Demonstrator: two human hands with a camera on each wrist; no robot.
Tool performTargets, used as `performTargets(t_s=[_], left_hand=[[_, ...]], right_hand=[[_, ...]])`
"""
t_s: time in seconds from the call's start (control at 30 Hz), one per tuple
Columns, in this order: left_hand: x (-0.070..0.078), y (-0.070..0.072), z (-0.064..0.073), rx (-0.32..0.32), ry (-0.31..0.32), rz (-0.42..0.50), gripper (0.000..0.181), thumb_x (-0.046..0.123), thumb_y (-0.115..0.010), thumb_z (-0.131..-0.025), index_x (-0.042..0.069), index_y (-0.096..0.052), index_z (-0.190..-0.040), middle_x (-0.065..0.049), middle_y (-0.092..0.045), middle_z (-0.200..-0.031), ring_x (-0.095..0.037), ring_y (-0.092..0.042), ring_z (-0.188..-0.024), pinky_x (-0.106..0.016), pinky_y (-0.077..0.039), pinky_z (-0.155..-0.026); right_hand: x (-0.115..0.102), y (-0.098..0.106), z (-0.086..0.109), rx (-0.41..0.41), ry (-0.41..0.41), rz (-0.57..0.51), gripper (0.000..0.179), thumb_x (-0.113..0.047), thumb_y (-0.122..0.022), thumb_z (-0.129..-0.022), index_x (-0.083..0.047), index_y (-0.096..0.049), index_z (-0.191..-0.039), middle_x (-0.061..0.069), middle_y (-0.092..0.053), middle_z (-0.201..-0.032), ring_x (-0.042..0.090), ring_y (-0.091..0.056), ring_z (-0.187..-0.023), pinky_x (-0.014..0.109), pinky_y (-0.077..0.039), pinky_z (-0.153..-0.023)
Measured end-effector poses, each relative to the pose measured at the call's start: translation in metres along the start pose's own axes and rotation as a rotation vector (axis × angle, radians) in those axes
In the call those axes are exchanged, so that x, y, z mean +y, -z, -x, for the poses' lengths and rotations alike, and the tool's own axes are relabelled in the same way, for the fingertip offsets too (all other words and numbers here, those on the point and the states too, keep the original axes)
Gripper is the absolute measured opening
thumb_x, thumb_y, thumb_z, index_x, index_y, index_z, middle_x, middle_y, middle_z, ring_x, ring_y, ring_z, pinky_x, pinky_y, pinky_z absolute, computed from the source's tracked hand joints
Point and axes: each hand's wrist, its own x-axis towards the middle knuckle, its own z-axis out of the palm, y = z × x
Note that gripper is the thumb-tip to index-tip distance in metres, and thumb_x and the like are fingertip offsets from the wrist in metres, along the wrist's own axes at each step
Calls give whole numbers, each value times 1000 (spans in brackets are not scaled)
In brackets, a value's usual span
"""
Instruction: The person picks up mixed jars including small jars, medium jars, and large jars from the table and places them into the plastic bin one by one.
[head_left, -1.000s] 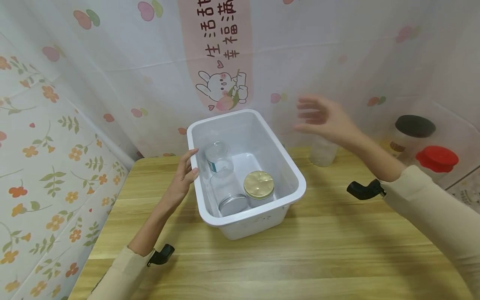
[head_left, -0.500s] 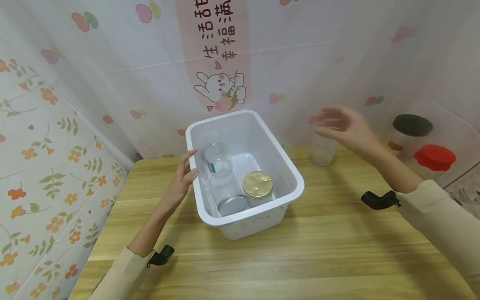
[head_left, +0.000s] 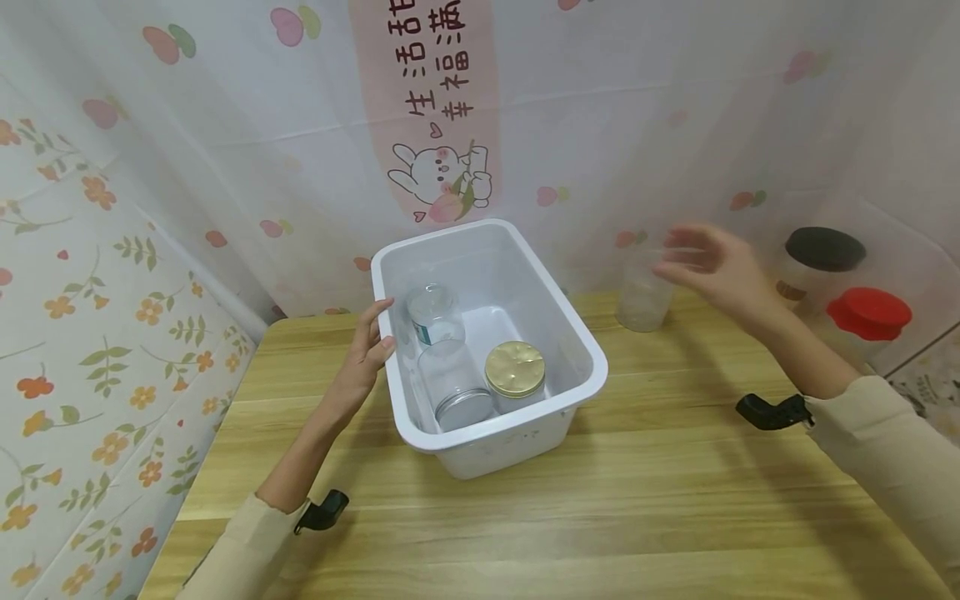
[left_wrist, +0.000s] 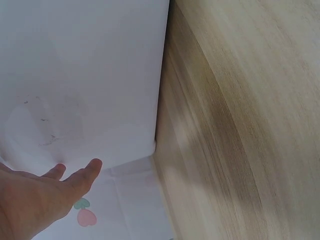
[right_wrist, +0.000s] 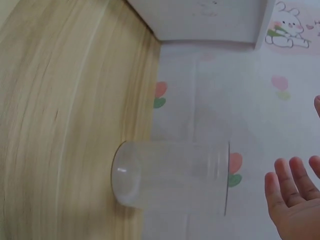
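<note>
A white plastic tub [head_left: 577, 333] stands on the wooden table. My left hand [head_left: 362, 354] holds its left rim, thumb and a fingertip over the edge; in the left wrist view other fingers [left_wrist: 82, 180] lie along the outer wall. Inside are a clear jar with a teal label [head_left: 435, 317], a lying clear jar with a silver lid [head_left: 461, 400] and a gold-lidded jar [head_left: 516, 369]. Slightly blurred, my right hand [head_left: 716, 265] hangs beside the top of a clear lidless jar [right_wrist: 170, 175], fingers apart and nothing in them.
At the right stand a container with a black lid [head_left: 825, 248] and one with a red lid [head_left: 870, 314]. A printed white curtain [head_left: 600, 125] runs behind the wooden table [head_left: 660, 500], and a floral one [head_left: 112, 375] hangs at the left.
My right hand has moved rightward and down, from above and left of the lidless jar to its top right side. The left hand and tub stay nearly in place.
</note>
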Motion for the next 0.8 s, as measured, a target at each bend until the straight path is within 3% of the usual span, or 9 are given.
performTargets(t_s=[0.3, 0.8], left_hand=[[0, 0, 0, -2, 6, -2, 57, 24, -39, -104, 20, -19, -156, -31, -22, -156, -53, -36, -129, -27, -48, -88], [1, -1, 1, 1, 6, 4, 56, 21, -40, -104, 20, -20, -156, -32, -23, -155, -53, -37, -128, -27, -49, -87]], right_hand=[[12, 4, 3, 39, -21, 4, 66, -21, -76, -93, -8, -46, -150, 18, -51, -143, 31, -54, -125, 15, -47, -85], [29, 6, 6, 82, -22, -2, 66, -20, -77, -93, -10, -45, -150, 17, -49, -145, 40, -51, -128, 13, -47, -82]])
